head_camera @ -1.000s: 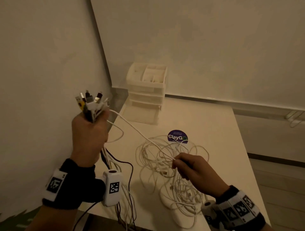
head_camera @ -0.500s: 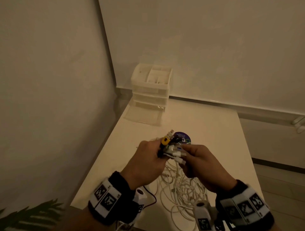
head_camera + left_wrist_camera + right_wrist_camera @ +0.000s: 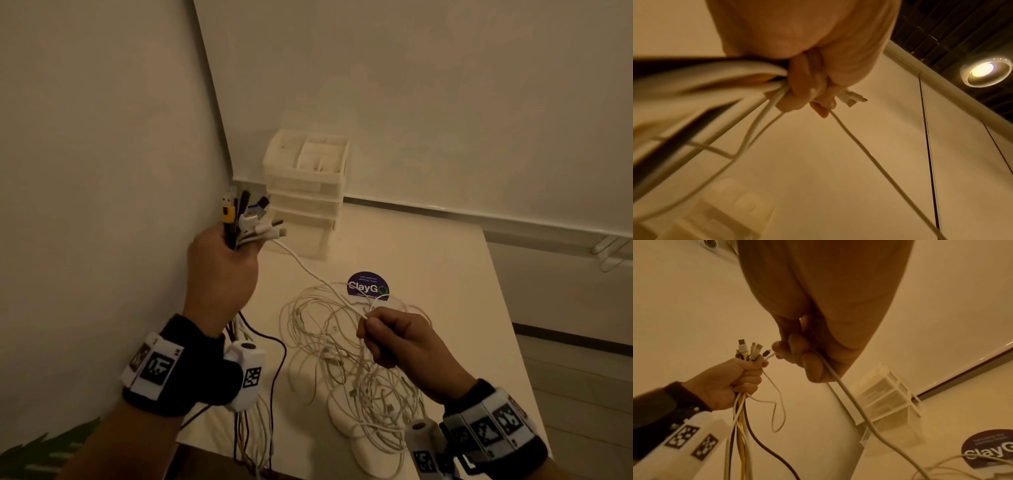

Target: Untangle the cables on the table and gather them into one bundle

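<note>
My left hand (image 3: 222, 270) is raised near the left wall and grips a bundle of cables (image 3: 248, 219) by their plug ends: white, black and yellow ones. Their lengths hang below the wrist (image 3: 253, 428) over the table's front edge. One white cable (image 3: 308, 270) runs taut from that bundle down to my right hand (image 3: 394, 339), which pinches it above a tangled pile of white cables (image 3: 342, 359) on the table. The right wrist view shows the left hand (image 3: 740, 378) holding the plugs and my right fingers (image 3: 797, 353) curled round the white cable (image 3: 851, 399).
A white plastic drawer organiser (image 3: 305, 181) stands at the table's back left corner, by the wall. A round dark sticker (image 3: 368, 286) lies on the white table (image 3: 428, 260) behind the pile. A plant leaf (image 3: 41, 452) shows at the lower left.
The hands met over the pile half a second ago; now my left hand has lifted the bundle up and to the left, and the right hand has slid down a white cable.
</note>
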